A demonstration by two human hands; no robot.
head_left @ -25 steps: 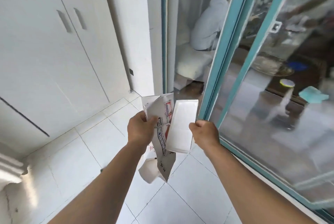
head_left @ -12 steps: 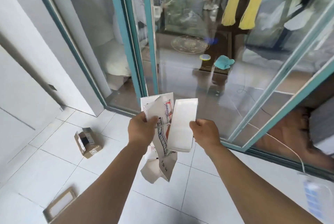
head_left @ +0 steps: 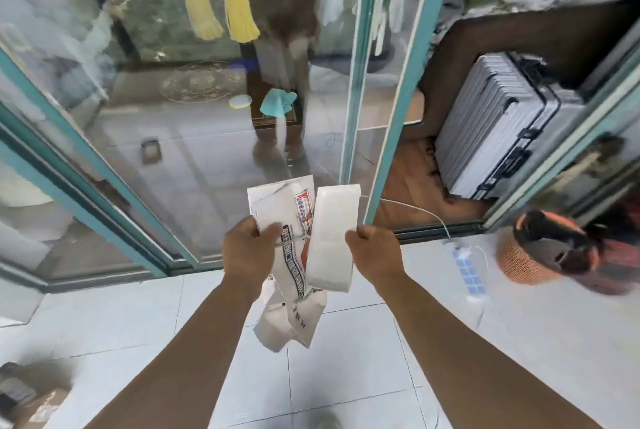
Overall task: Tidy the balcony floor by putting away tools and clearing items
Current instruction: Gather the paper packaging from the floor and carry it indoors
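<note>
The view has swung right along the glass doors: the white cupboards seen 1 s ago are gone, and the small carton that lay on the tiles at 8 o'clock 0.5 s ago now sits blurred at the far lower-left corner (head_left: 31,397). New at 3 o'clock is an orange basket (head_left: 540,252) lined with a dark bag, standing on the floor (head_left: 346,387) beside the door track. A silver suitcase (head_left: 502,127) shows behind the glass at 2 o'clock, and a white cable (head_left: 415,210) with a blue-and-white power strip (head_left: 467,269) runs across the tiles toward the basket.

The grip looks the same in all 3 frames. The left hand (head_left: 247,248) is closed on a bundle of printed paper packaging (head_left: 287,220), which hangs down to 6 o'clock below the wrist. The right hand (head_left: 375,252) pinches the right edge of a plain white pack (head_left: 330,238), held upright and touching the papers. Both items sit at the centre of the view, well off the floor.

My reading: the person is turning to find a place for this litter, and the basket is the likely bin. The carton at 7 o'clock is still left to clear.
</note>
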